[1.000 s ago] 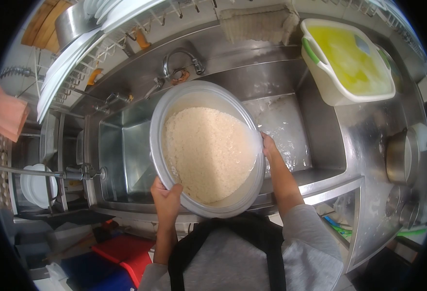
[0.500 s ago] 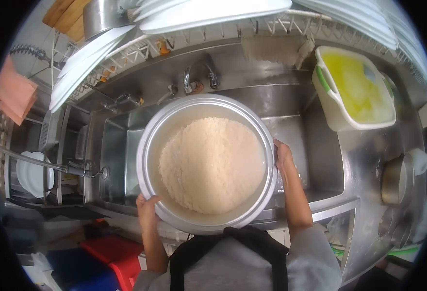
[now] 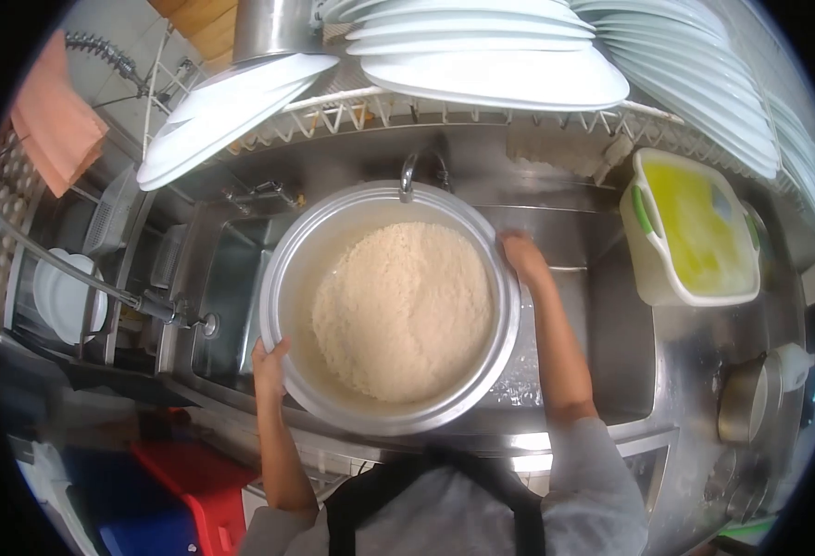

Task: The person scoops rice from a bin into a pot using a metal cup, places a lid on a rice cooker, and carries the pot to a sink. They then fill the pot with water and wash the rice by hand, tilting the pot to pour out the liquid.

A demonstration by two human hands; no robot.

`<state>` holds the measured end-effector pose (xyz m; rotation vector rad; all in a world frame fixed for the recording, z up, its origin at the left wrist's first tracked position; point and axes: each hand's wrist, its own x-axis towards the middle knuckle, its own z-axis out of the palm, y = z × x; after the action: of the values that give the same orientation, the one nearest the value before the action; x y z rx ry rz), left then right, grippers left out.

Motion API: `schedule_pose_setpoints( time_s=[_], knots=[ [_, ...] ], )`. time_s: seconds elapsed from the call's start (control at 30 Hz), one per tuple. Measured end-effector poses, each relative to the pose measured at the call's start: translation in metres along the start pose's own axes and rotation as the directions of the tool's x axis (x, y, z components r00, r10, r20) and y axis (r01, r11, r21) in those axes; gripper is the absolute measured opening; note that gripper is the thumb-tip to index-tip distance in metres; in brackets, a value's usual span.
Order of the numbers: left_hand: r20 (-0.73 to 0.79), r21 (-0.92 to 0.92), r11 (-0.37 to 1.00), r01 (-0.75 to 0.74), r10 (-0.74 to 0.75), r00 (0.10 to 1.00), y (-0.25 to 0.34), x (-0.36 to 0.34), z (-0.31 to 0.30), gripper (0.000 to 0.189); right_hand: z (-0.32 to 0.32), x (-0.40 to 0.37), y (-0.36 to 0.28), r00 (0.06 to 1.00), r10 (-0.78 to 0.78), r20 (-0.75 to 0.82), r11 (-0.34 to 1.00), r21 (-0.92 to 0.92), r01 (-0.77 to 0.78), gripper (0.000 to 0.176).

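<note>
A large round metal pot (image 3: 289, 269) full of pale grains that look like rice (image 3: 403, 315) is held over the double sink, across its divider. My left hand (image 3: 269, 367) is closed on the rim at the near left, with the thumb over the edge. On the far right side, my right hand (image 3: 522, 256) grips the pot, and its fingertips are partly hidden behind the rim. The curved faucet (image 3: 407, 181) overlaps the pot's far rim. No running water can be seen from its spout.
White plates (image 3: 491, 79) stand in a wire rack (image 3: 370, 104) above the sink (image 3: 616, 343). To the right are a white tub (image 3: 695, 295) of yellow-green soapy liquid and a metal pot (image 3: 739, 408). A sprayer hose (image 3: 65, 269) and orange cloth (image 3: 56, 120) are at left.
The pot has moved away from my body, toward the faucet, and both hands have gone with it. The faucet spout now reaches over its far rim. The view has shifted upward.
</note>
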<state>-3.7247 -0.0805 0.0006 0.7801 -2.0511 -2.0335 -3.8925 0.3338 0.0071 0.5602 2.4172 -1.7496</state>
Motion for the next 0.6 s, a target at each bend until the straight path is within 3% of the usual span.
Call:
schedule_pose_setpoints(
  time_s=[0.07,0.1,0.17,0.2,0.27,0.3,0.33,0.4,0.43,0.47,0.5,0.6],
  knots=[
    [-0.029,0.007,1.0,0.006,-0.006,1.0,0.013,-0.006,0.009,0.032,0.013,0.045,-0.007,0.98,0.007,0.197,0.994,0.107,-0.029,0.036],
    [-0.051,0.011,1.0,0.02,-0.019,0.999,0.019,-0.009,0.015,0.026,0.022,0.066,-0.006,0.979,-0.009,0.203,0.994,0.11,-0.014,0.036],
    [-0.086,0.01,0.999,0.031,-0.03,0.996,0.024,-0.012,0.018,0.027,0.044,0.112,-0.001,0.918,-0.239,0.316,0.97,0.032,0.242,0.038],
    [-0.111,0.015,0.998,0.057,-0.055,0.992,0.024,-0.011,0.018,0.028,0.055,0.133,0.004,0.913,-0.26,0.315,0.965,0.042,0.26,0.038],
    [-0.118,-0.009,1.0,0.027,-0.028,0.993,0.013,-0.004,0.012,0.029,0.08,0.175,0.024,0.776,-0.369,0.511,0.924,0.112,0.366,0.038],
    [-0.107,-0.009,0.999,0.031,-0.032,0.994,0.01,-0.002,0.009,0.028,0.095,0.205,0.045,0.676,-0.559,0.48,0.806,0.123,0.578,0.042],
    [-0.1,-0.009,0.999,0.039,-0.04,0.994,0.009,0.0,0.008,0.027,0.097,0.198,0.035,0.663,-0.564,0.492,0.801,0.131,0.584,0.042],
    [-0.114,-0.035,0.998,0.045,-0.049,0.992,0.006,0.001,0.004,0.025,0.091,0.178,0.023,0.842,-0.335,0.423,0.925,0.317,0.209,0.041],
    [-0.103,-0.056,0.997,0.048,-0.053,0.993,0.005,0.002,0.004,0.025,0.089,0.166,0.016,0.834,-0.336,0.437,0.926,0.314,0.209,0.041],
    [-0.091,-0.079,0.996,0.049,-0.056,0.994,0.003,0.003,0.004,0.025,0.087,0.155,0.006,0.775,-0.481,0.41,0.819,-0.107,0.564,0.039],
    [-0.102,-0.085,0.995,0.051,-0.06,0.993,0.004,0.003,0.004,0.025,0.09,0.15,0.005,0.667,-0.596,0.447,0.456,-0.496,0.739,0.039],
    [-0.115,-0.063,0.994,0.089,-0.096,0.989,0.003,0.005,0.004,0.027,0.108,0.156,0.008,0.713,-0.587,0.383,0.484,-0.54,0.688,0.036]
  ],
)
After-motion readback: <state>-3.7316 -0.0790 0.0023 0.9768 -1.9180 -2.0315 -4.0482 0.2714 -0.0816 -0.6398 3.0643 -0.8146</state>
